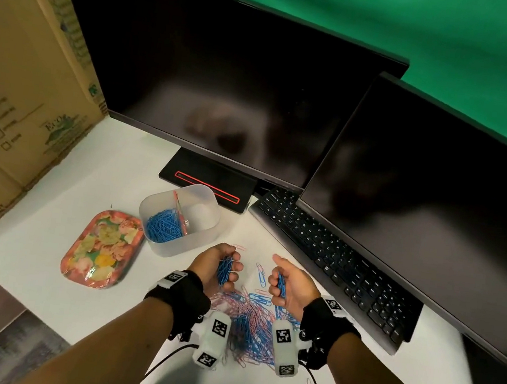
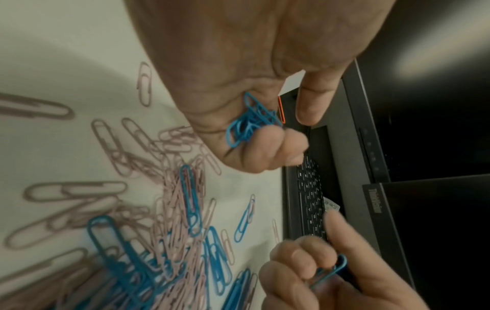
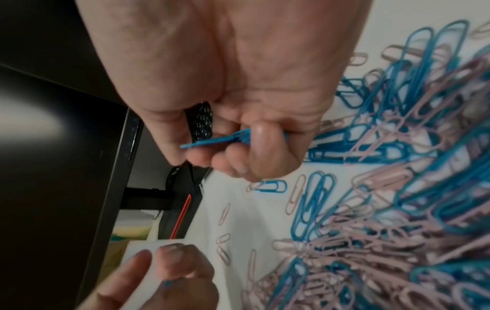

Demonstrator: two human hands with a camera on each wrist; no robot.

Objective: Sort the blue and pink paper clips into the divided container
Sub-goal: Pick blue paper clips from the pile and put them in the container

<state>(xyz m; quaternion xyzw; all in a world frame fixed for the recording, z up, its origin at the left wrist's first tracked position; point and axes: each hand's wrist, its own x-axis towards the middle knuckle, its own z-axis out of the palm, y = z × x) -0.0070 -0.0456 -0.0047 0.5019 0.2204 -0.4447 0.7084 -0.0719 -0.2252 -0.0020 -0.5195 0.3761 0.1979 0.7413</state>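
Blue clips are gripped in the curled left hand [image 1: 219, 268] and right hand [image 1: 285, 281] above the mixed pile [image 1: 249, 323], just short of the divided container [image 1: 178, 217]; transfer to its blue-filled compartment is judged next.

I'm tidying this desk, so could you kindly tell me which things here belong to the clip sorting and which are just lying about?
Belonging to the job:
- divided container, blue clips in its left compartment
- mixed clip pile
- blue clips gripped in the left hand and right hand

Just lying about:
- floral tray
- keyboard
- two monitors
- cardboard box
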